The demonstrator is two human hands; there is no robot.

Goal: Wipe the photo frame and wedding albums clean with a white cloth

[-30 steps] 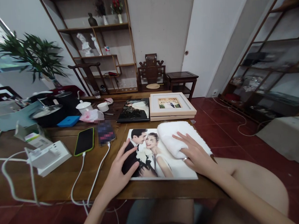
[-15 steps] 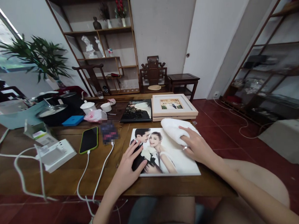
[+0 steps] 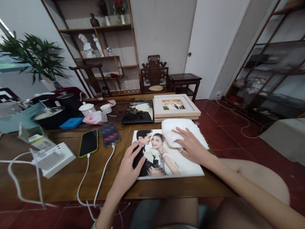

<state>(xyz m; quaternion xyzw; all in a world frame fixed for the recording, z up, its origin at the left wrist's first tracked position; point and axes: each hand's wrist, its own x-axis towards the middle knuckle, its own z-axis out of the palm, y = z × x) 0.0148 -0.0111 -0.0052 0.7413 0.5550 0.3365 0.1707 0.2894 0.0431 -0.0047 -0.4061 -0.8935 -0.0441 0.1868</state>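
A photo panel (image 3: 169,172) with a picture of a couple lies flat near the table's front edge. On its left edge rests my left hand (image 3: 129,165), fingers spread and holding nothing. My right hand (image 3: 193,147) presses a folded white towel (image 3: 170,129) onto the panel's upper right part, its fingers over the cloth. The towel covers that corner and hangs a little past the panel's right edge. Just behind the panel are a dark photo panel (image 3: 137,111) and a light wood picture frame (image 3: 156,118), which sits on top of another.
Left on the wooden table (image 3: 115,192) lie a phone (image 3: 88,142) on a white cable, an open white box (image 3: 56,159) and a blue box (image 3: 71,123). Pots (image 3: 50,118), a lidded white cup (image 3: 87,109) and a pink-white plastic bag (image 3: 95,117) stand further back.
My right hand and the towel have shifted slightly left and the towel now lies flatter and more spread out. My left hand stays on the panel's left edge. The view has moved slightly.
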